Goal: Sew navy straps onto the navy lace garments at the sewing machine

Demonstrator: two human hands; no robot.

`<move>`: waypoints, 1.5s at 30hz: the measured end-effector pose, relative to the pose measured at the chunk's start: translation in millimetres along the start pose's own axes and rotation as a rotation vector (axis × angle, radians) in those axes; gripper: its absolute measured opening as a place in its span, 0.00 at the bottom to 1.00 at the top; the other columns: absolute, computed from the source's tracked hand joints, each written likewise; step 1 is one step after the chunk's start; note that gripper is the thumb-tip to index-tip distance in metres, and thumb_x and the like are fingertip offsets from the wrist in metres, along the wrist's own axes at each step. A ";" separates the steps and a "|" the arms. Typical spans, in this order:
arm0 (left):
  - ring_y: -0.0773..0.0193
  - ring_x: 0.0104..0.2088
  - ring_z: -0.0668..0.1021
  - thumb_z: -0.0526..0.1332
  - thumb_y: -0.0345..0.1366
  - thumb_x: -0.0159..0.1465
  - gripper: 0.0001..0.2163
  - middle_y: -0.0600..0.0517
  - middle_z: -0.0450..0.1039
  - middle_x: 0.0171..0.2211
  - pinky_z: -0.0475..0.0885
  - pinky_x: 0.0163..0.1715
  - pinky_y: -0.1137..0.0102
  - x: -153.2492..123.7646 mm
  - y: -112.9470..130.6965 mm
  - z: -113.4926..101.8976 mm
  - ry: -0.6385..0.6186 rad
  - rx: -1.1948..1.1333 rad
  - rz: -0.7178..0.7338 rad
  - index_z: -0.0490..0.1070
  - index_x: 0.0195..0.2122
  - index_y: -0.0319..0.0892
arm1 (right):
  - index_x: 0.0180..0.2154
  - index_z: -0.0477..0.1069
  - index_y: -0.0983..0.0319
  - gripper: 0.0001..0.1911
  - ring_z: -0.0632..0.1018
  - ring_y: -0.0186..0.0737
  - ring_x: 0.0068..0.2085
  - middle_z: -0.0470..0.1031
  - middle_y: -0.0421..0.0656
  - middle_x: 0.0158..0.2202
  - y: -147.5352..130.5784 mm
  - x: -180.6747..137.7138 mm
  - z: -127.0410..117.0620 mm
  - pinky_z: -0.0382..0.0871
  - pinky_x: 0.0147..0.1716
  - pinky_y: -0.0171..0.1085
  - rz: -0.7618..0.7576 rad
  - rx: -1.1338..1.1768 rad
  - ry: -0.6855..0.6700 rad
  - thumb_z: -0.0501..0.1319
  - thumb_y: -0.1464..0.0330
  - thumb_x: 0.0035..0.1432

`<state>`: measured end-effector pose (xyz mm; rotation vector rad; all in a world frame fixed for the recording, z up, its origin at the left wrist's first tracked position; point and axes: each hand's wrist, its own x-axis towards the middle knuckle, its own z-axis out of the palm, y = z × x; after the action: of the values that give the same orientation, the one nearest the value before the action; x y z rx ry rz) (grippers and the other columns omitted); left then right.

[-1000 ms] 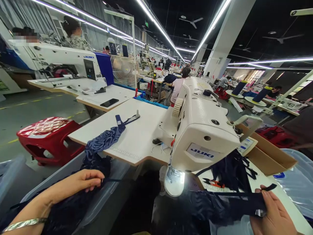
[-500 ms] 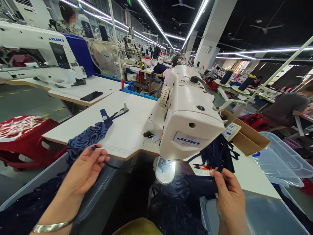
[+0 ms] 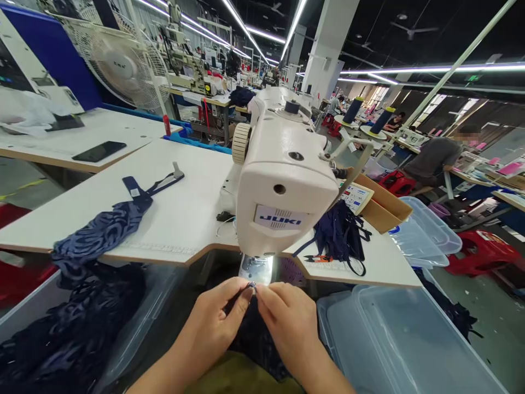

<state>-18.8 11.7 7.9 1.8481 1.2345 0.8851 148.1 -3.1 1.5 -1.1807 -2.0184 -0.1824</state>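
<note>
My left hand [image 3: 219,309] and my right hand [image 3: 287,320] meet just in front of the lit sewing bed [image 3: 256,268] of a white JUKI sewing machine [image 3: 287,180]. Thumbs and forefingers of both are closed in a pinch. Between the fingertips shows a small bit of navy strap [image 3: 251,285]; the fingers cover most of it. Below them a dark navy garment [image 3: 258,334] hangs towards my lap, largely hidden by my hands. The needle area is concealed behind the machine head.
A patterned navy garment [image 3: 98,224] drapes off the left of the white table [image 3: 184,191] over a bin of similar pieces. Right of the machine lie navy straps [image 3: 342,232] and orange-handled thread snips [image 3: 319,258]. A clear plastic bin [image 3: 410,328] stands at lower right, a cardboard box [image 3: 381,202] behind.
My hands were wide apart, the left with a thin strap and the right with the garment's band. They have come together before the machine. The view has shifted right.
</note>
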 end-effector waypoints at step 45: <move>0.69 0.23 0.76 0.52 0.41 0.67 0.10 0.56 0.76 0.26 0.67 0.24 0.76 -10.1 -16.3 4.6 0.025 0.502 0.345 0.72 0.43 0.48 | 0.50 0.67 0.57 0.13 0.72 0.35 0.42 0.68 0.42 0.42 18.3 -8.8 -18.7 0.69 0.43 0.34 0.325 0.527 -0.331 0.58 0.69 0.63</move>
<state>-25.1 5.7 -9.7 2.5124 1.2532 0.8273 175.3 -7.7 4.0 -1.2172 -1.9329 0.7050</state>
